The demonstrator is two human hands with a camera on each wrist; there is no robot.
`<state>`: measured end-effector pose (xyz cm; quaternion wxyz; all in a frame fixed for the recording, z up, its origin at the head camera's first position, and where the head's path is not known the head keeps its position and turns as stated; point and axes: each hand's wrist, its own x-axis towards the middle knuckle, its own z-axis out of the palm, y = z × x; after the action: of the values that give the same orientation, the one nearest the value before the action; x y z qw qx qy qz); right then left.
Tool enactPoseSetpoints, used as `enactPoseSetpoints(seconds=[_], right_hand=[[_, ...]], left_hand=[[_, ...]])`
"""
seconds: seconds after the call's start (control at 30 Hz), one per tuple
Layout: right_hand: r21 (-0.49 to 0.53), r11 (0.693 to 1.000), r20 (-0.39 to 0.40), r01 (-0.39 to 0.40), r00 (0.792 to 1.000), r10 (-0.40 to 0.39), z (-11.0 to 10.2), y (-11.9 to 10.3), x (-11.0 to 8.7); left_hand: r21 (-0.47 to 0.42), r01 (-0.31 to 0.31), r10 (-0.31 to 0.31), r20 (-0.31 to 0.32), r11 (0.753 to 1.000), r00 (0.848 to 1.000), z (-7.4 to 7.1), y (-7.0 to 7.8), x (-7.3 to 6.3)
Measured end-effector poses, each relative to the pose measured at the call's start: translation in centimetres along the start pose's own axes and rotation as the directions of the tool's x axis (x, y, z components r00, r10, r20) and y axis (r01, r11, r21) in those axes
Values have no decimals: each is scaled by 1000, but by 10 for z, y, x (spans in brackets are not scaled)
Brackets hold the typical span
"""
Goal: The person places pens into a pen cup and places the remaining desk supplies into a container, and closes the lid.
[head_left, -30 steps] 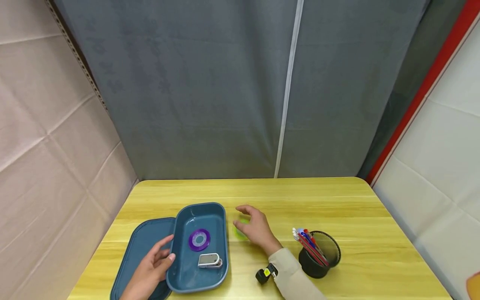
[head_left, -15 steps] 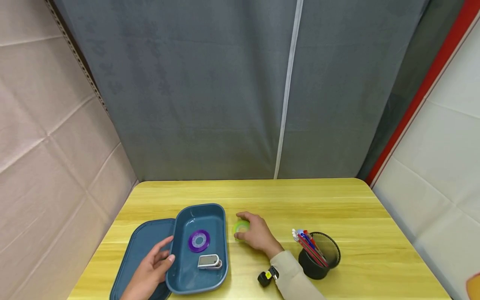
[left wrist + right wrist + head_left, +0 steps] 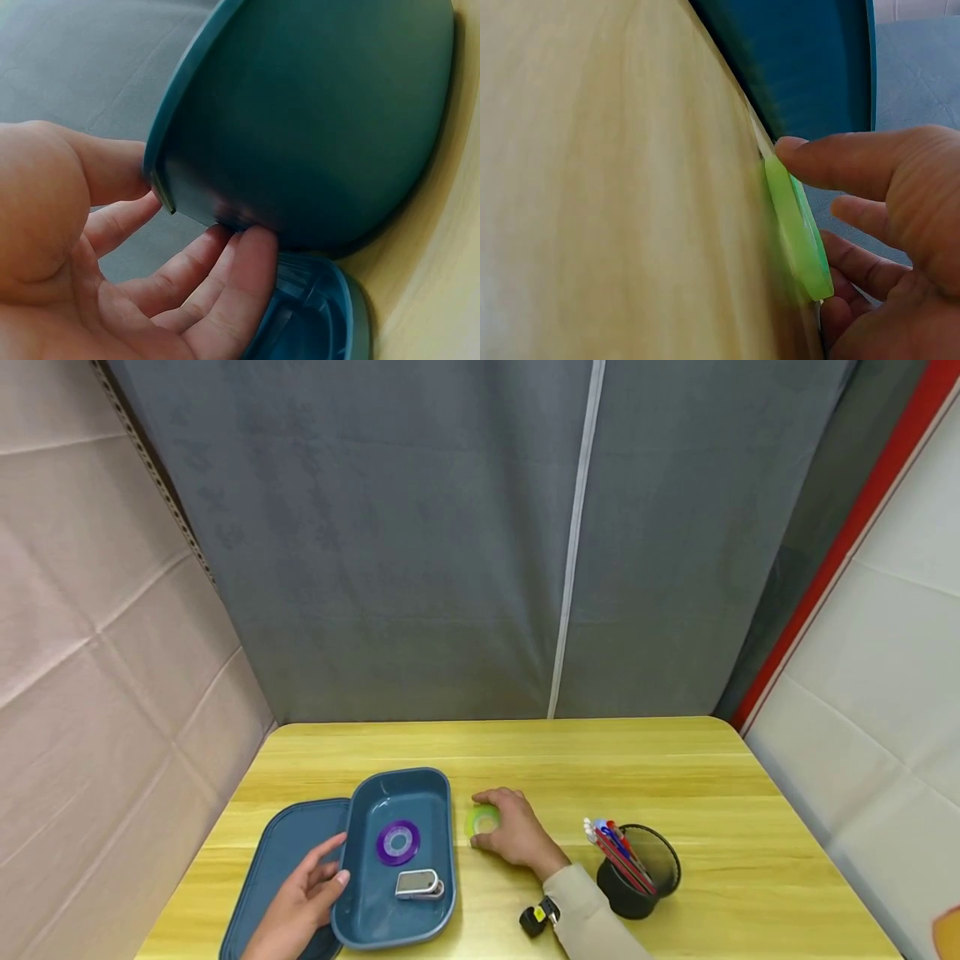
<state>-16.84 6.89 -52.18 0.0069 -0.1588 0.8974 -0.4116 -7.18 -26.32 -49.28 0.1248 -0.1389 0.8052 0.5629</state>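
Observation:
My right hand [image 3: 517, 831] pinches a light green roll of tape [image 3: 795, 225] lying on the table, thumb on one edge and fingers on the opposite edge. The roll sits just right of a blue rectangular box [image 3: 375, 918], partly covered by the hand in the head view. Inside that box lie a purple ring-shaped roll [image 3: 397, 842] and a small silver-and-grey object [image 3: 419, 882] of unclear kind. My left hand [image 3: 300, 902] touches the box's left side; in the left wrist view its thumb meets the rim [image 3: 161, 142] and relaxed fingers rest against the outer wall.
A matching blue lid [image 3: 288, 843] lies left of the box, partly beneath the left hand. On the right stands a black mesh pen holder [image 3: 637, 893] with several pens [image 3: 618, 852] leaning in it. A grey curtain [image 3: 420, 568] hangs behind the wooden table [image 3: 600, 760].
My right hand has come down around the green roll, thumb and fingers now at its edges. The left hand and the box have stayed in place.

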Motion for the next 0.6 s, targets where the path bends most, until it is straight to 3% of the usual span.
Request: enactPoseSetpoints(seconds=[0.6], right_hand=[[20,1000,33,5,999,-6,0,-3,-3]], left_hand=[[13,8,-7,-1,1000,1000,-1,0,1]])
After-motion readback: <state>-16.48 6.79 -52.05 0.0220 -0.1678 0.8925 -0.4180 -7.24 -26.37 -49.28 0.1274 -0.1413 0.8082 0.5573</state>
